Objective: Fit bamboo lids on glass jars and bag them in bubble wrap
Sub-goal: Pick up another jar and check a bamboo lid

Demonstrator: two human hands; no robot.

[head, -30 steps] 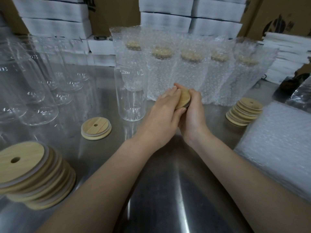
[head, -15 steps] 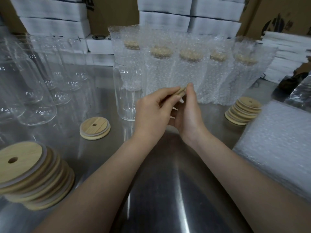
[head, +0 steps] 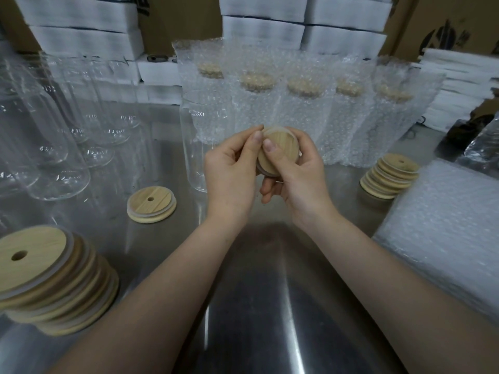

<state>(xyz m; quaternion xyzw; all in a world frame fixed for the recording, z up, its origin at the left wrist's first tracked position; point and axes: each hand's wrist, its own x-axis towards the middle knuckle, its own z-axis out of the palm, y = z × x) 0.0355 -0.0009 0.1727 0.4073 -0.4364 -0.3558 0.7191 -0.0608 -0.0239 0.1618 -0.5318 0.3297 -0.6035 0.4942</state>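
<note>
Above the steel table, both hands hold one round bamboo lid (head: 280,149) with a pale silicone ring on its rim. My right hand (head: 299,174) cups it from the right, thumb across its face. My left hand (head: 232,171) pinches the ring at the lid's upper left edge. An empty, upright glass jar (head: 199,136) stands just behind my left hand. A single lid (head: 151,204) with a straw hole lies on the table to the left.
Several bubble-wrapped lidded jars (head: 305,114) line the back. Empty jars (head: 59,147) crowd the left side. Lid stacks sit at near left (head: 51,282) and right (head: 390,179). A pile of bubble-wrap bags (head: 445,228) lies at right. White boxes (head: 81,36) are stacked behind.
The lid has turned from edge-on to face me, and both hands have lifted slightly. My left fingers now pinch the ring at its edge.
</note>
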